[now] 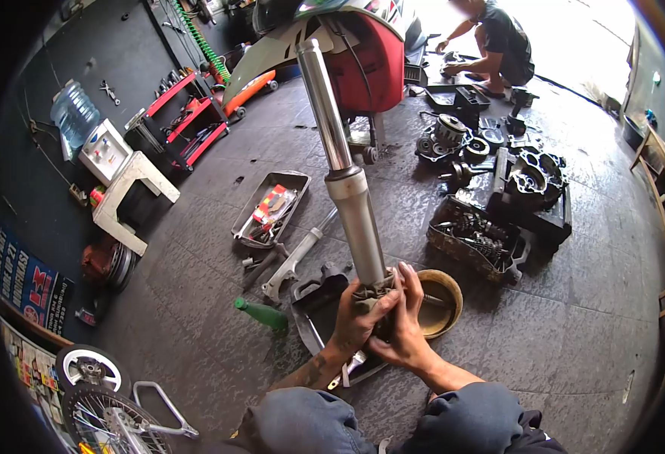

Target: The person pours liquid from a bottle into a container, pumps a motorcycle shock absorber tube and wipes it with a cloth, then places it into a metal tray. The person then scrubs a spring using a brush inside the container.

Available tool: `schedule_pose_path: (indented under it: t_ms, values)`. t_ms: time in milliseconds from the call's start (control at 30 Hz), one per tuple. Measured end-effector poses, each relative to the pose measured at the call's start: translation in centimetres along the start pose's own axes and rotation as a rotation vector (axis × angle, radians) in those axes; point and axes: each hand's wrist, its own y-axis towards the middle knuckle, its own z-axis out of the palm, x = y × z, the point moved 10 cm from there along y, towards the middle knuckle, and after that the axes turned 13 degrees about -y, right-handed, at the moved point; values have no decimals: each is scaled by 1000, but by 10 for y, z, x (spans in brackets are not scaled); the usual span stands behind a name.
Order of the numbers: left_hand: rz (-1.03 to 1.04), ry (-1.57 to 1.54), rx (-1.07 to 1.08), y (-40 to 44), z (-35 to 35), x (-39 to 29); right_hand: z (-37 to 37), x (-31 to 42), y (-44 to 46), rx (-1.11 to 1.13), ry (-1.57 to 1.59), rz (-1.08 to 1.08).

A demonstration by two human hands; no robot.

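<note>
A motorcycle fork leg (pixel 359 227) stands tilted in front of me, its shiny tube pointing up and away. Around its lower end is a crumpled dark rag (pixel 375 293). My left hand (pixel 360 318) is closed round this end from the left, thumb across the rag. From the right, my right hand (pixel 404 321) wraps the same end, fingers pointing up. The hands hide the bottom of the leg. Beneath them are a black tray (pixel 300 321) with tools in it and a round yellowish basin (pixel 457 309). A second fork leg (pixel 296 261) lies on the floor beyond.
A green bottle (pixel 260 312) stands left of the tray. Further off lies a metal tray (pixel 300 181) of small parts. Engine parts (pixel 533 178) and a parts-filled box (pixel 476 234) spread to the right. A co-worker (pixel 496 45) squats at the back beside a motorcycle (pixel 366 64).
</note>
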Motion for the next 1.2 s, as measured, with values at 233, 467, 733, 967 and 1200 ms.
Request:
schedule_pose_path:
  t_ms: [233, 467, 733, 967, 1200]
  values:
    - [397, 534, -62, 2, -19, -63, -54, -30, 37, -178, 390, 105]
    - [178, 660, 238, -5, 0, -23, -65, -4, 114, 132, 727, 158]
    - [-197, 421, 567, -20, 23, 28, -74, -1, 72, -19, 950, 33]
    - [401, 836, 234, -5, 48, -32, -94, -23, 48, -328, 647, 105]
    - [464, 682, 380, -7, 77, -30, -76, -2, 34, -218, 288, -143]
